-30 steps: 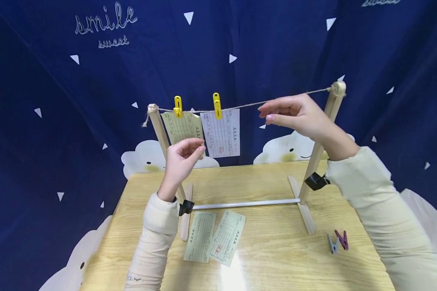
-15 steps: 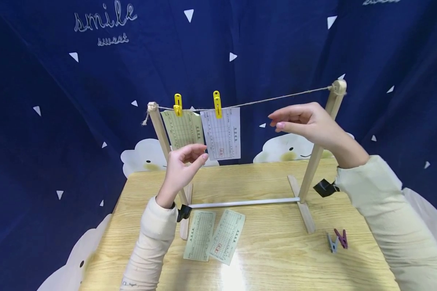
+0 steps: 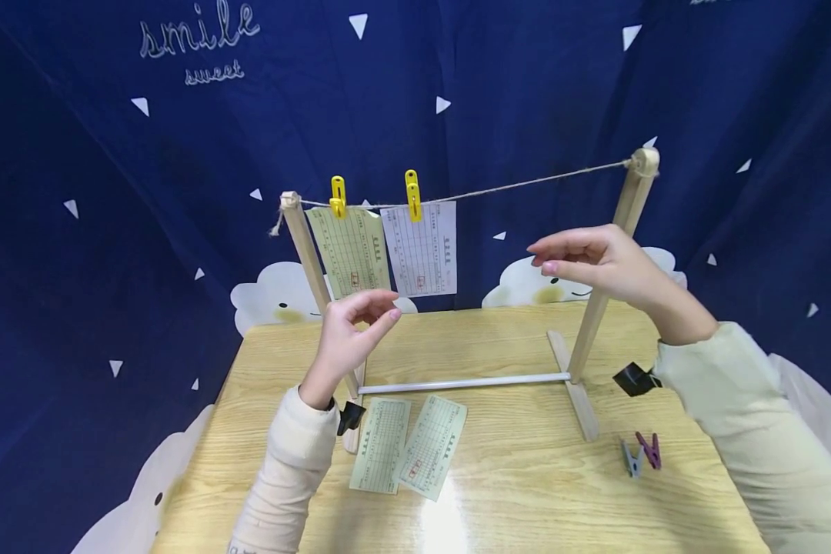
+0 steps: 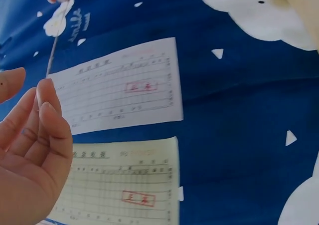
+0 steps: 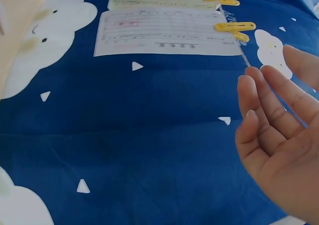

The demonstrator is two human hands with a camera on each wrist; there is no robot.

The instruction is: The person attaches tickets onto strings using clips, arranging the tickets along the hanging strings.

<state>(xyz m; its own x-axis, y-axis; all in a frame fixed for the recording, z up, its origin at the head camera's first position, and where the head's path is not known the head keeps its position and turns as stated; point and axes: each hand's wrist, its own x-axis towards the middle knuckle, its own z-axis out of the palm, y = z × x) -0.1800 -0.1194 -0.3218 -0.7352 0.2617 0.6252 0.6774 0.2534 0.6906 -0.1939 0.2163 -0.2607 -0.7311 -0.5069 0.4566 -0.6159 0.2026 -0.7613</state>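
Observation:
My left hand point(image 3: 349, 335) is raised in front of the hanging slips, its fingers loosely bent and nothing between them. To the right, below the string point(image 3: 519, 185), my right hand point(image 3: 605, 261) is also bare, thumb and fingertips apart. Two paper slips hang side by side on the string: a yellowish slip point(image 3: 349, 250) under one yellow clip point(image 3: 338, 198) and a white slip point(image 3: 422, 254) under another yellow clip point(image 3: 413, 196). In the right wrist view both yellow clips grip the slips' top edges, and the white slip point(image 5: 164, 33) hangs nearer that hand.
Two greenish slips, a left one point(image 3: 381, 445) and a right one point(image 3: 431, 446), lie on the wooden table point(image 3: 526, 500). A grey clothespin point(image 3: 632, 460) and a purple clothespin point(image 3: 649, 450) lie at right. The wooden stand has posts, a right post point(image 3: 605, 285) included, and a white crossbar point(image 3: 464, 383).
My right hand has come down from the string and moved right. My left hand has lowered a little. The white slip sways slightly, and both clips stay on the string.

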